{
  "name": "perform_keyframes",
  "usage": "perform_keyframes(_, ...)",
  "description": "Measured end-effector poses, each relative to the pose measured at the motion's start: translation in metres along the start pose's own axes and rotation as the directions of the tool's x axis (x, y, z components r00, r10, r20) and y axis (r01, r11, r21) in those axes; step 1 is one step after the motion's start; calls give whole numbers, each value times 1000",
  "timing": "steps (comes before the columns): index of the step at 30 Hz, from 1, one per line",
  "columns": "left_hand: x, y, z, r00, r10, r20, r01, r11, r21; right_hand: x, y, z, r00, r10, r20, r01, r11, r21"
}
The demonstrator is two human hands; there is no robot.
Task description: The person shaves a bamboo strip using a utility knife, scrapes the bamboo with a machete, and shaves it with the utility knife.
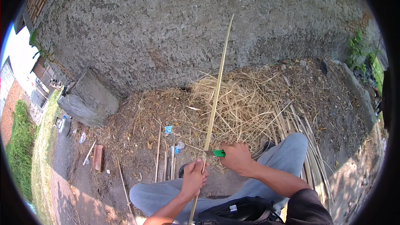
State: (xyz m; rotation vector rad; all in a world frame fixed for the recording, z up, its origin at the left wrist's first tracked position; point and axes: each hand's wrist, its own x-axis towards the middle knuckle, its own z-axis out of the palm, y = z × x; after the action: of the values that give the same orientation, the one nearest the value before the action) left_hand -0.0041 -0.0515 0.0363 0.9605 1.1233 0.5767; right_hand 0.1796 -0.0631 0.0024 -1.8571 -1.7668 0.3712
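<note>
A long, thin bamboo strip (218,83) rises from my lap and tapers to a point in front of the wall. My left hand (193,178) is closed around its lower part, thumb along the strip. In my right hand (237,158) is a green-handled utility knife (218,153), gripped with the fingers wrapped round it. Its short dark blade meets the strip's edge just above my left hand. Part of the knife handle is hidden inside my right fist.
A heap of pale shavings (237,108) lies before a rough grey wall (179,33). Bamboo strips (312,154) are bundled beside my right knee, with several more on the left. A concrete block (89,100), a brick (98,157) and a grey jug (63,126) stand or lie leftward.
</note>
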Motion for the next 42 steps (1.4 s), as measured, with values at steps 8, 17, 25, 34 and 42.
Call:
perform_keyframes(8, 19, -31, 14, 958, 280, -64, -258, 938, 231, 3, 13, 12, 976, -92, -199, 71, 991, -111)
perform_keyframes(17, 21, -7, 28, 872, 489, -30, -342, 651, 678, 22, 27, 41, 903, -10, -430, -42, 993, -112)
perform_keyframes(25, 21, 0, 37, 871, 492, 0, -326, 577, 749, 47, 23, 21, 865, 190, -465, -223, 975, -17)
perform_keyframes(34, 9, 40, 40, 859, 481, 175, -425, 480, 768, 109, 52, -42, 704, 281, -652, -326, 944, 55)
perform_keyframes(42, -28, 27, 14, 882, 434, 186, -409, 508, 758, 151, 86, -81, 690, 412, -596, -430, 895, 120)
